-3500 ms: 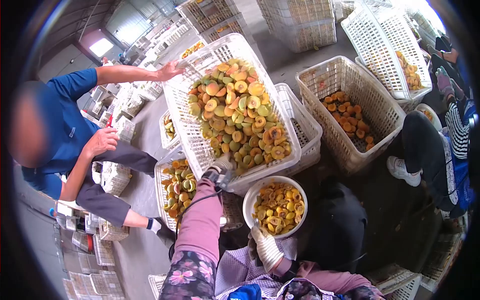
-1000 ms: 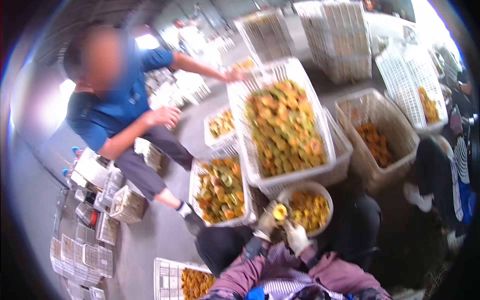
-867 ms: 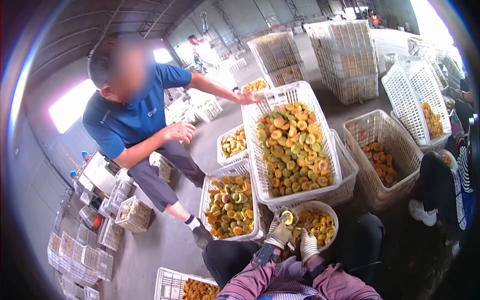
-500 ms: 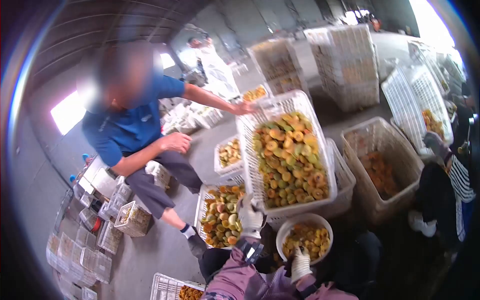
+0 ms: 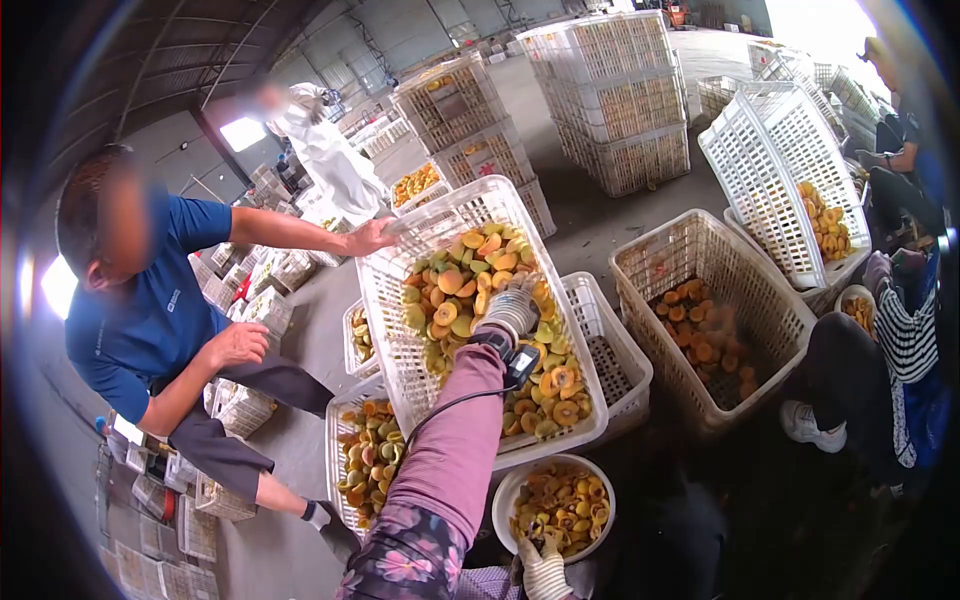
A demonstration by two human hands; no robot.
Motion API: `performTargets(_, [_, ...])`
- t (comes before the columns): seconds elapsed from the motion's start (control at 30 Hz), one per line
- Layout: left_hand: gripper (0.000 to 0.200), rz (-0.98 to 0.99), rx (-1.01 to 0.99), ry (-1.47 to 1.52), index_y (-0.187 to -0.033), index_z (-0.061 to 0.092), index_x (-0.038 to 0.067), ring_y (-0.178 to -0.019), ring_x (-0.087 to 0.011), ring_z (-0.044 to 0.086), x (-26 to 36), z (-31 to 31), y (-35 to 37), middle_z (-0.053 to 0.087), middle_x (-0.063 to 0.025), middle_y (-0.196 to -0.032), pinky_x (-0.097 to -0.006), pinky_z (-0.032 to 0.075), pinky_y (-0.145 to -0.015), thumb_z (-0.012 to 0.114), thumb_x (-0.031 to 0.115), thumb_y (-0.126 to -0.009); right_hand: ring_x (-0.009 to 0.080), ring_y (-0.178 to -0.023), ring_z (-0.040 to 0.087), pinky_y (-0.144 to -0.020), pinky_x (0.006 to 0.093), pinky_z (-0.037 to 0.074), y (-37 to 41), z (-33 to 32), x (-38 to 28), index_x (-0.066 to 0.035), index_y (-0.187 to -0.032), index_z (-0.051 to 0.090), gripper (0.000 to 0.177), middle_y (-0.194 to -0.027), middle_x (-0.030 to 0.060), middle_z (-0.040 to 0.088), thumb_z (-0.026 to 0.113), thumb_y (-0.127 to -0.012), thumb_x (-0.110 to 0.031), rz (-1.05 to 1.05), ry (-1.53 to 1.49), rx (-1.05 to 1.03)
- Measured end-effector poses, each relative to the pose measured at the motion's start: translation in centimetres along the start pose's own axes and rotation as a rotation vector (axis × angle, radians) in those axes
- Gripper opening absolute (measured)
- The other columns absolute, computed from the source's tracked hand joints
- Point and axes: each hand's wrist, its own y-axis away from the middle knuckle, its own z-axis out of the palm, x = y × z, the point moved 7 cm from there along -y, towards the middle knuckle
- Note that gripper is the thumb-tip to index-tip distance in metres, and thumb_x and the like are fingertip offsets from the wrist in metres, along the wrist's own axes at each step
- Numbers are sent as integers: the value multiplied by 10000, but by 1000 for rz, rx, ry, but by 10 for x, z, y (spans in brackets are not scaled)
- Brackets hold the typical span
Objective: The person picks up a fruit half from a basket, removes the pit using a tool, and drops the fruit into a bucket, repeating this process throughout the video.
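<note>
A white plastic crate (image 5: 590,385) full of halved orange-and-green fruit (image 5: 455,290), apricot- or peach-like, stands tilted in front of me. My left hand (image 5: 512,308), in a pale knit glove, reaches over the crate and rests on the fruit with fingers extended. Below the crate is a white bucket (image 5: 503,520) partly filled with cut fruit pieces (image 5: 565,505). My right hand (image 5: 543,570), also gloved, is at the bucket's near rim. Its fingers are curled together, and whatever is between them is too small to make out.
A person in a blue shirt (image 5: 165,310) sits on the left, one hand (image 5: 370,237) at the tilted crate's far rim. Another fruit crate (image 5: 345,500) stands below left. On the right are a deep crate (image 5: 715,410) and a striped-sleeved worker (image 5: 908,330). Crate stacks (image 5: 610,100) stand behind.
My left hand has moved from the tilted crate's near left edge onto the fruit inside it. My right hand has drawn back from the bucket's contents to its near rim. The view has shifted.
</note>
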Motion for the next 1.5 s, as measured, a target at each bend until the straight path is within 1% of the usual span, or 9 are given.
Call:
performTargets(0.3, [489,-5,-282,85,-1097,523,30,-1025,-336,588,-10,55,85,607,-216,-1080,-404,470,-858,694,214,-677,119,-371,375,-345,261,296,21,18,-28,-126,-741,509,250,-502,-12,425,581,-890,-313,354,-129,-66])
performTargets(0.43, [462,-66,-561,-100,-1237,508,97,-1096,-320,562,-39,116,172,591,-193,-1159,-425,449,-906,477,353,-853,139,-388,441,-367,269,361,25,19,-19,-33,-992,518,208,-545,19,483,569,-861,-187,442,-98,-206])
performTargets(0.7, [435,-346,166,1022,-1238,482,89,-838,-123,539,-88,68,247,551,-50,-1036,-254,466,-745,624,72,-826,120,-430,469,-401,248,390,24,15,-32,-80,-909,541,178,-610,5,509,576,-868,-250,435,-112,-219])
performTargets(0.9, [573,-57,359,1649,-1267,437,89,-1064,-151,484,-53,4,283,478,-49,-1154,-275,436,-913,730,108,-775,87,-568,476,-483,223,391,-46,78,-175,-62,-1041,527,268,-751,-10,544,641,-842,-200,-227,-151,-351])
performTargets(1.1, [562,232,469,1009,-1293,456,108,-1126,-207,467,-14,-45,293,496,-70,-1221,-278,402,-939,627,-53,-782,133,-710,553,-619,268,458,-134,131,-176,-34,-1104,516,411,-842,37,602,709,-812,-250,-146,298,-500])
performTargets(1.23, [321,-146,158,1913,-1244,511,81,-946,-102,513,-30,19,276,546,-10,-1130,-207,436,-801,487,67,-924,140,-467,482,-438,261,405,-122,124,-146,-83,-886,614,466,-665,21,563,701,-747,-519,316,397,-483])
performTargets(1.43, [270,-152,534,1134,-1158,556,105,-778,-85,494,-28,0,265,558,16,-995,-210,437,-669,400,249,-993,146,-440,481,-402,256,373,-141,119,-122,-148,-756,595,386,-584,6,554,670,-767,-526,592,289,-447])
performTargets(1.47, [262,-322,359,2116,-1135,551,85,-853,-156,543,-28,34,254,570,-35,-1010,-256,459,-755,481,262,-955,150,-449,486,-411,264,382,-145,120,-113,-153,-756,599,370,-584,0,554,658,-779,-518,624,243,-465])
performTargets(1.5, [262,-329,361,2119,-1135,551,85,-853,-156,543,-29,39,250,570,-35,-1010,-256,459,-755,481,262,-955,155,-457,490,-419,272,391,-149,122,-106,-158,-756,602,356,-584,-5,554,645,-790,-510,656,197,-482])
